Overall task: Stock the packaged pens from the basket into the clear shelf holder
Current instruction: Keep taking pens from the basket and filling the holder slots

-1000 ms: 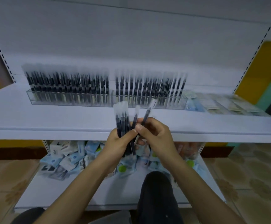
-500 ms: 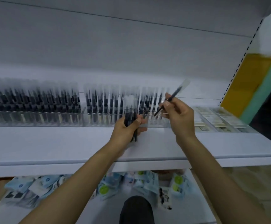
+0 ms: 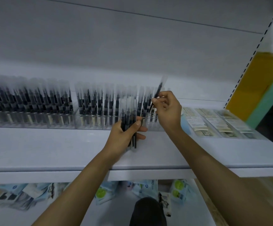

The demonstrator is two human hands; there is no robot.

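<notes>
Packaged pen (image 3: pixel 157 93) pinched in the right hand (image 3: pixel 169 111) over the right end of the clear holder (image 3: pixel 100 125) by the shelf's (image 3: pixel 51 147) back edge, left hand (image 3: pixel 122 136) gripping the spare bundle (image 3: pixel 128 111), so next it probably needs lowering into a free slot.

Partial "RO" on lower-shelf pkt (image 3: pixel 146 187); rest illegible.

One wide-angle camera on my head looks forward and down, close to the white shelf (image 3: pixel 51 147), facing its back panel (image 3: pixel 116 46); the lower shelf (image 3: pixel 113 214) shows beneath its front edge.
</notes>
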